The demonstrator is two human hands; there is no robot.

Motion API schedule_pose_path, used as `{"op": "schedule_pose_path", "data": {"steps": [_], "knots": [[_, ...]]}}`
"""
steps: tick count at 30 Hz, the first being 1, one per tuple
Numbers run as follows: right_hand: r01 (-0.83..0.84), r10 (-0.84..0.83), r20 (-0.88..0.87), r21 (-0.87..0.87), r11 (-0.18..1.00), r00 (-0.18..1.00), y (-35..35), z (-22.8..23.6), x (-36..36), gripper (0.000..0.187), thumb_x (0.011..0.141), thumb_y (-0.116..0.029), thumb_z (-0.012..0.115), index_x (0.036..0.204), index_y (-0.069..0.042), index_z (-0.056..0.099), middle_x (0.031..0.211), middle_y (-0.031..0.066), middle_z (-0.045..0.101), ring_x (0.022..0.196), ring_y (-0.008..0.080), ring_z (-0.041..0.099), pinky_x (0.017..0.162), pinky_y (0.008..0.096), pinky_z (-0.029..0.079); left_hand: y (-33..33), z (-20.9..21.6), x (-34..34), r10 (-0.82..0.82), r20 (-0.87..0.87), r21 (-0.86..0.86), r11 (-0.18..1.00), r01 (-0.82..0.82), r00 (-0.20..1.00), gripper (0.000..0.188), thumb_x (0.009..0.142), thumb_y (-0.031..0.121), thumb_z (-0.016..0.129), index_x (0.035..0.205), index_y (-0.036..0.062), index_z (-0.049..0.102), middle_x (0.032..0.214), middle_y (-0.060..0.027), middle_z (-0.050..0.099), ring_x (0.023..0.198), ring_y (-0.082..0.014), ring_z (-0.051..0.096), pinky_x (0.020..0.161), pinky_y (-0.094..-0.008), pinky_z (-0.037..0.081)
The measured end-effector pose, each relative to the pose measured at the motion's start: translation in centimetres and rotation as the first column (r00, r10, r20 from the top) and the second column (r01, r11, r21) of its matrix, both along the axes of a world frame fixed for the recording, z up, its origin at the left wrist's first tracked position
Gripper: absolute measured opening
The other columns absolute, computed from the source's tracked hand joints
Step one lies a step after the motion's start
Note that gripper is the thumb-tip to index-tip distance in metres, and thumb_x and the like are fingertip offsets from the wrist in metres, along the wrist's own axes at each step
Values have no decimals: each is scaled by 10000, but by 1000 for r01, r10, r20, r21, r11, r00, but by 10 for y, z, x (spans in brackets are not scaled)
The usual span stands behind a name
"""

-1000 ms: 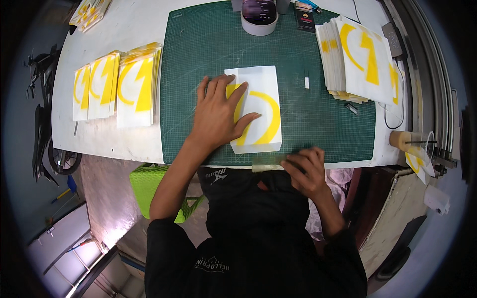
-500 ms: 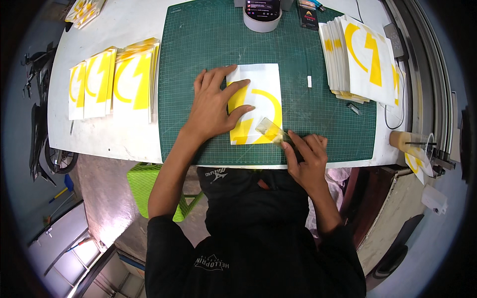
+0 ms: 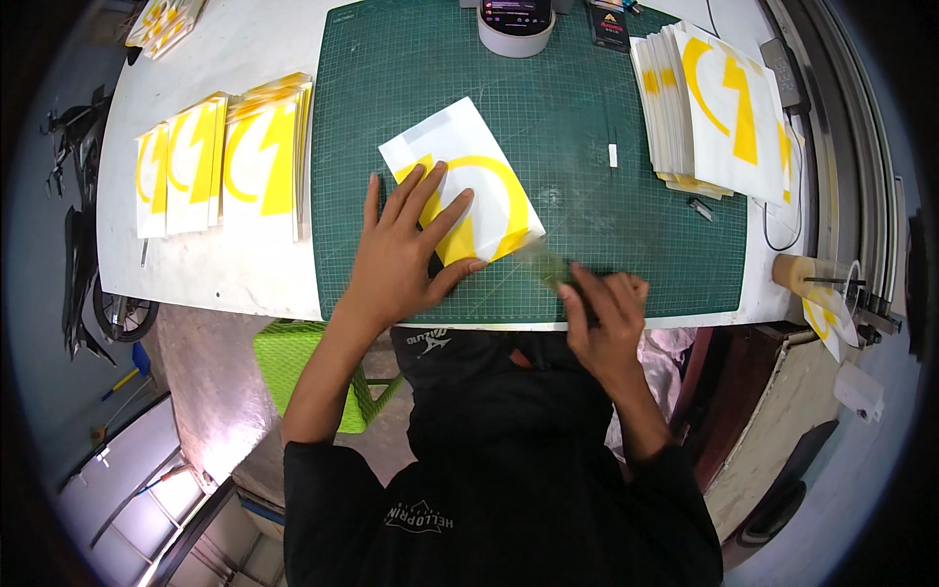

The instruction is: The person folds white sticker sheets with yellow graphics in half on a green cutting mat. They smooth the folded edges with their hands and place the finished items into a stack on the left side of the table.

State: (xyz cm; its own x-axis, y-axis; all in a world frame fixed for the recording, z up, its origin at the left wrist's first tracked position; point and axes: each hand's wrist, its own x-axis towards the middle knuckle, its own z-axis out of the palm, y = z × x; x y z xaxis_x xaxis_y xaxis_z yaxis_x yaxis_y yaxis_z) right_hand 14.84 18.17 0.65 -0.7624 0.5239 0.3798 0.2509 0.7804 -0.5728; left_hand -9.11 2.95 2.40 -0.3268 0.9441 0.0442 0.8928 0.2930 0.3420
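Observation:
A white paper envelope or folded sheet (image 3: pixel 484 191) with a yellow printed design lies tilted on a green cutting mat (image 3: pixel 626 264). My left hand (image 3: pixel 396 240) rests on its lower left part, fingers spread, the thumb near the bottom edge. Between the thumb and fingers of my right hand (image 3: pixel 608 313) is a small clear plastic strip (image 3: pixel 544 264), blurred by motion. Its far end is close to the paper's lower right corner; whether they touch I cannot tell.
Stacks of similar yellow-and-white pieces stand at left (image 3: pixel 264 161) and right (image 3: pixel 729 117). At the mat's back are a phone (image 3: pixel 515 12) on a white roll (image 3: pixel 515 41) and a dark box (image 3: pixel 608 27). A green stool (image 3: pixel 293 362) sits below the table edge.
The paper has turned counter-clockwise and shifted left, from upright to tilted. My left hand has moved down and left with it. The clear strip has come off the paper's face to its corner.

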Motion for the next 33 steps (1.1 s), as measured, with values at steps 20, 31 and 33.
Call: {"op": "schedule_pose_path", "data": {"steps": [20,31,33], "knots": [[-228,229,27,253,940,973,-56,7,-14,234,805,-45,785,1030,13,759,746,31,513,678,204,522,724,404,384,12,6,-31,-31,107,87,996,22,994,644,723,524,898,1290,254,751,1419,-109,540,1344,-335,456,1101,-517,279],[349,-378,23,334,876,926,40,-2,5,330,934,-230,781,1180,-21,712,1026,125,630,979,286,570,846,446,381,-6,4,20,96,-252,32,995,-91,963,542,963,474,674,1433,204,651,1192,-144,622,1302,-325,530,1210,-628,185],[281,-297,23,260,924,954,15,1,-10,376,918,-269,795,1180,-17,699,1044,137,622,992,294,568,857,457,382,-14,5,39,110,-218,120,989,-85,970,498,937,372,730,1359,113,684,1027,-111,614,1126,-308,587,1176,-630,232]]}}
